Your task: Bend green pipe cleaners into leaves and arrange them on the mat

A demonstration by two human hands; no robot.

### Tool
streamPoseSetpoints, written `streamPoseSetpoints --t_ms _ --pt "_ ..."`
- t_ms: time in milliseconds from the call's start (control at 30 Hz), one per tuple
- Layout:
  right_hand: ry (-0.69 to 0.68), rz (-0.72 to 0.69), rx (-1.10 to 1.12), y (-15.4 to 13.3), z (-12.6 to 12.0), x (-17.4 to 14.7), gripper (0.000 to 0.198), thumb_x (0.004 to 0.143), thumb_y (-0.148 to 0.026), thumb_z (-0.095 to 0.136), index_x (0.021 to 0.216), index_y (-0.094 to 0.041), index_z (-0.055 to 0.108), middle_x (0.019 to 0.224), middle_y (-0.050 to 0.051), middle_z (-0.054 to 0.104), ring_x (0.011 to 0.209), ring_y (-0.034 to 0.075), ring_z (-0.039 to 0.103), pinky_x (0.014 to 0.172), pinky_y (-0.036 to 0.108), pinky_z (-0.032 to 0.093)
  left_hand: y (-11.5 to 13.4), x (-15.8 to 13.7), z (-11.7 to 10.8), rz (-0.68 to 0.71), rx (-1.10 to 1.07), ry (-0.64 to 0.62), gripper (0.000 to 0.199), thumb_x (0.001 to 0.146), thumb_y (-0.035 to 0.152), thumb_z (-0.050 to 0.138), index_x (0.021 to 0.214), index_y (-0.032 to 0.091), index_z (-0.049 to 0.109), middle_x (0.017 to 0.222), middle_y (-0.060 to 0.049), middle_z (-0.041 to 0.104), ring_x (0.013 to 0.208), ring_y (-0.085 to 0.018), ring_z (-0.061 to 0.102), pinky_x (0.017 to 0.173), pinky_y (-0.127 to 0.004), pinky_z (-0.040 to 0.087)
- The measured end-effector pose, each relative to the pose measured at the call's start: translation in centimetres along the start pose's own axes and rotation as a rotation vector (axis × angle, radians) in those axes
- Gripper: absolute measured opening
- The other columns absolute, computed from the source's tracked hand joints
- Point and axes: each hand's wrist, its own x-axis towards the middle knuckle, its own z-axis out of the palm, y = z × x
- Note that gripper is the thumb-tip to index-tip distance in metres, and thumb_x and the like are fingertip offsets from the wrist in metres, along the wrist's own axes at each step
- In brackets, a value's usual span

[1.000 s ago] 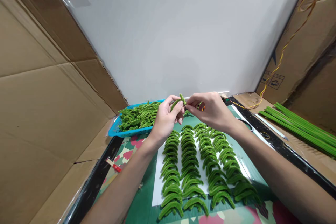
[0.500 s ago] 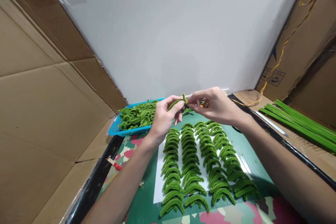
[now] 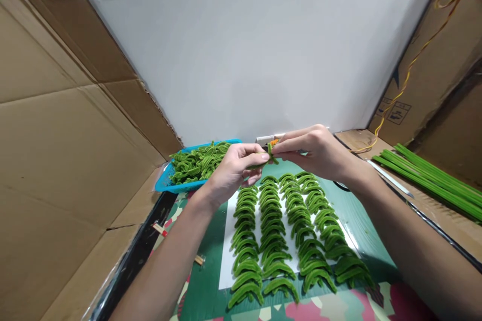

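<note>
Over the far end of the mat, my left hand (image 3: 234, 166) pinches a small bent piece of green pipe cleaner (image 3: 270, 151) between thumb and forefinger. Fingertips of my right hand (image 3: 314, 151) close on the same piece from the other side, where short fuzzy ends cross. Below both hands, curved green pipe-cleaner pieces (image 3: 278, 269) lie in several columns on a white paper sheet (image 3: 228, 266). Left of my left hand, a blue plastic basket (image 3: 164, 184) is heaped with more looped green pieces (image 3: 196, 163).
Long straight green pipe cleaners (image 3: 433, 183) lie on cardboard at the right, beside a thin white tool (image 3: 391, 178). A yellow-red wire (image 3: 408, 77) hangs there. Small sticks (image 3: 199, 260) rest at the left of the green mat (image 3: 207, 281). Cardboard walls (image 3: 56, 160) flank the work surface.
Both hands have shifted slightly; the right has moved a little right. The held piece's short ends now cross at my fingertips, and an orange object behind them shows more.
</note>
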Motion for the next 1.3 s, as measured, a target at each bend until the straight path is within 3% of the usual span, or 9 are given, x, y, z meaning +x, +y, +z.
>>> streamPoseSetpoints --t_ms 200,500,667,933,1067,1300 --pt "-0.076 -0.014 0.051 -0.6 0.0 0.1 0.027 0.103 -0.017 0.06 0.086 -0.017 0.081 0.076 0.004 0.072 0.065 0.012 0.058 0.062 0.03 0.04 0.3 -0.2 -1.2 -0.092 0.089 -0.119 0.028 0.082 0.036 0.089 0.078 0.013 0.074 0.055 0.007 0.043 0.043 -0.003 0.037 0.039 -0.014 0.028" --pt "-0.06 -0.06 0.086 -0.7 0.4 0.0 0.025 0.095 -0.01 0.065 0.076 -0.016 0.079 0.072 0.003 0.068 0.062 0.011 0.055 0.06 0.03 0.042 0.5 -0.3 -0.9 -0.123 0.071 -0.148 0.029 0.082 0.036 0.089 0.075 0.015 0.072 0.05 0.006 0.05 0.037 -0.004 0.042 0.034 -0.014 0.029" --pt "-0.034 -0.012 0.175 -0.4 0.4 -0.1 0.019 0.09 -0.007 0.067 0.08 -0.015 0.081 0.075 0.003 0.071 0.065 0.012 0.059 0.06 0.029 0.043 0.6 -0.4 -0.4 -0.055 0.12 -0.12 0.029 0.083 0.037 0.088 0.079 0.013 0.073 0.051 0.004 0.056 0.038 -0.005 0.049 0.037 -0.014 0.034" --pt "-0.002 -0.044 0.17 -0.2 0.7 -0.1 0.024 0.088 -0.008 0.067 0.068 -0.016 0.076 0.071 0.002 0.068 0.06 0.01 0.053 0.056 0.029 0.039 0.3 -0.2 -0.7 -0.043 0.145 -0.183 0.027 0.087 0.037 0.084 0.083 0.012 0.072 0.053 0.001 0.062 0.042 -0.007 0.053 0.04 -0.015 0.04" --pt "0.061 -0.028 0.25 0.4 1.0 -0.2 0.016 0.088 -0.012 0.071 0.076 -0.016 0.08 0.072 0.003 0.07 0.059 0.01 0.056 0.054 0.027 0.041 0.3 -0.1 -0.6 -0.009 0.12 -0.183 0.026 0.086 0.035 0.085 0.084 0.013 0.072 0.053 0.001 0.063 0.043 -0.008 0.056 0.04 -0.016 0.041" --pt "0.039 0.076 0.286 0.4 0.4 0.0 0.011 0.096 -0.022 0.074 0.098 -0.016 0.082 0.087 0.005 0.077 0.072 0.013 0.069 0.067 0.027 0.055 0.7 -0.2 0.1 0.068 0.095 -0.019 0.027 0.081 0.035 0.088 0.082 0.015 0.069 0.055 0.003 0.061 0.046 -0.01 0.06 0.042 -0.017 0.045"
